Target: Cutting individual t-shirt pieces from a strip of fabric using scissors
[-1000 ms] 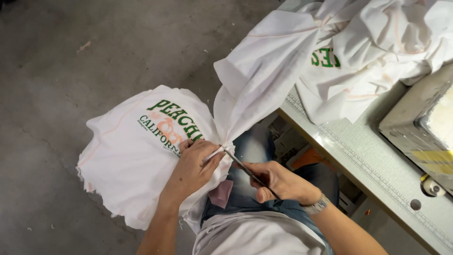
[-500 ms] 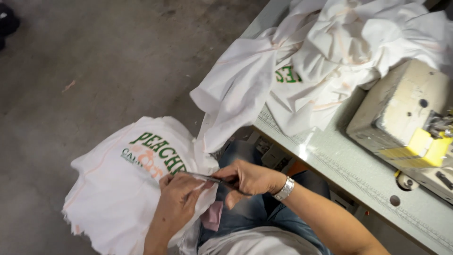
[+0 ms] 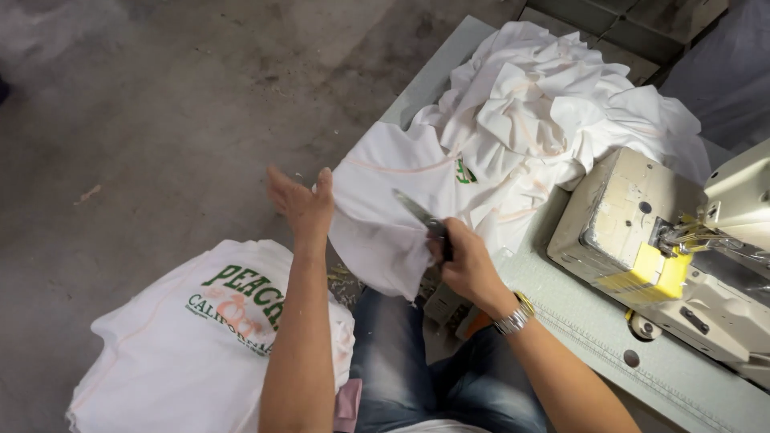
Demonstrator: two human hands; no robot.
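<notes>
My right hand (image 3: 464,263) grips small thread snips (image 3: 419,215), blades pointing up-left over a white shirt (image 3: 385,216) that hangs off the table edge. My left hand (image 3: 301,202) is raised, fingers apart, touching that shirt's left edge and holding nothing. Below my left arm lies a pile of white printed shirts (image 3: 192,337) with green and orange lettering, resting beside my lap.
A heap of white shirts (image 3: 553,112) covers the grey-green sewing table (image 3: 642,353). A cream sewing machine (image 3: 674,256) with a yellow part stands at the right. Bare concrete floor (image 3: 160,120) lies to the left. My jeans-clad legs (image 3: 417,361) are below.
My left hand let go of the shirt on the pile and rose toward the shirt hanging off the table. My right hand lifted with the snips. The view shifted toward the table.
</notes>
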